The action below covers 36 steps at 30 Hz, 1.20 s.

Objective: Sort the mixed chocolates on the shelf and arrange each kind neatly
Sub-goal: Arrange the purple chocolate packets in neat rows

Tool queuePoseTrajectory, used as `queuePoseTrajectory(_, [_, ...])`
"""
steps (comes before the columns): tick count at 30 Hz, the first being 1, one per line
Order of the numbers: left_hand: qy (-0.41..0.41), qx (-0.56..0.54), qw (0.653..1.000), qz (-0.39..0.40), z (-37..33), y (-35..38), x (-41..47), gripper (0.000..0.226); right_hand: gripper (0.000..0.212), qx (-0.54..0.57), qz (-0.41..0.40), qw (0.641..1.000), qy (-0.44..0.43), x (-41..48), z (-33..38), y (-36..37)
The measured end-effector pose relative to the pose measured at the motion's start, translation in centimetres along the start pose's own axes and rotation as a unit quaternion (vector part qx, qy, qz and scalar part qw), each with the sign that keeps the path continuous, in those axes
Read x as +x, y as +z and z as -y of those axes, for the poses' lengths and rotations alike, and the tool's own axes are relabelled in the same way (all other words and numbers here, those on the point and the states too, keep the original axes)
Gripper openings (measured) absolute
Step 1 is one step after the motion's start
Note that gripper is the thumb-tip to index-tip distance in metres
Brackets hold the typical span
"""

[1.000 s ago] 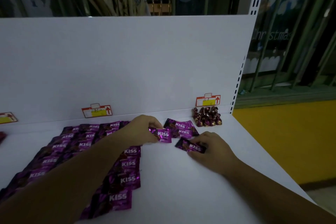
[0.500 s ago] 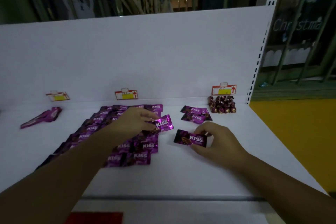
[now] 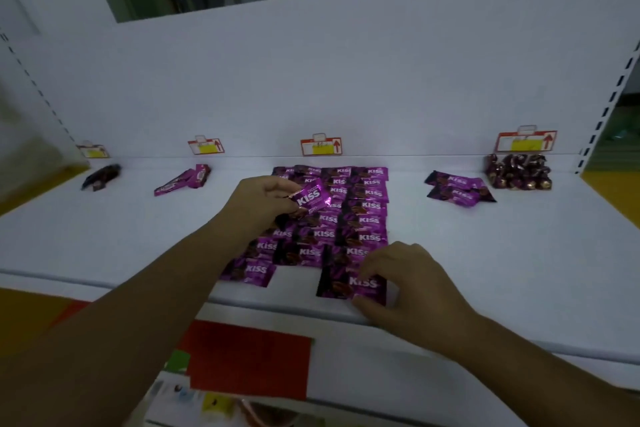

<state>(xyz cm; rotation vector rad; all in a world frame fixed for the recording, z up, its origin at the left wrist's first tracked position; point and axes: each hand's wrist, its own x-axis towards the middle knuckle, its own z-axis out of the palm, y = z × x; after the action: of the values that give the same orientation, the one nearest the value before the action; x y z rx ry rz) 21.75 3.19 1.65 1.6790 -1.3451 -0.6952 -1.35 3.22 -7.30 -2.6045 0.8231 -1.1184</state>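
We see white shelf (image 3: 485,253), white back wall (image 3: 311,80), dim room. Big KISS block (image 3: 363,218) lies mid-shelf.
- Left hand (image 3: 263,198) over block, fingers (image 3: 284,208) pinch one lifted KISS packet (image 3: 311,199).
- Right hand (image 3: 412,284) at block's near right corner, fingers pinch front packet (image 3: 343,284) by shelf edge.
- Right of block: small purple pile (image 3: 457,189), then brown sweets (image 3: 517,177).
- Price tags (image 3: 321,146) behind block.
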Motion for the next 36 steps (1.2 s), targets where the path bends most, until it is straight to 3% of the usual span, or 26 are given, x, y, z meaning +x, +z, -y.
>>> queuePoseTrajectory(3, [0.025, -0.003, 0.999, 0.021, 0.8, -0.9, 0.8, 0.022, 0.024, -0.017, 0.017, 0.999, -0.027, 1.3, 1.5, 2.2])
queuePoseTrajectory(15, [0.039, 0.001, 0.992, 0.118, 4.5, -4.3, 3.8, 0.022, 0.025, -0.103, 0.061, 0.993, -0.006, 4.7, 3.1, 7.2])
queuePoseTrajectory(24, [0.001, -0.030, 0.971, 0.236, 3.4, -3.9, 3.0, 0.030, 0.030, -0.069, -0.071, 0.994, 0.052, 6.0, 2.9, 3.9])
queuePoseTrajectory(28, [0.017, -0.037, 0.959, 0.282, 2.0, -2.5, 2.0, 0.030, 0.034, -0.140, -0.022, 0.990, -0.001, 6.6, 2.9, 1.6])
queuePoseTrajectory(32, [0.070, 0.001, 0.959, 0.275, 1.5, -1.0, 1.0, 0.037, 0.027, -0.158, 0.006, 0.987, -0.040, 6.1, 2.5, 0.2])
queuePoseTrajectory(34, [0.095, -0.006, 0.968, 0.233, 1.9, -0.7, 0.3, 0.034, 0.028, -0.146, -0.002, 0.989, -0.020, 5.4, 2.0, -0.2])
queuePoseTrajectory(36, [0.177, 0.077, 0.967, 0.166, 2.8, -0.6, -0.8, 0.029, 0.032, -0.127, -0.003, 0.992, 0.011, 4.2, 1.3, -0.4])
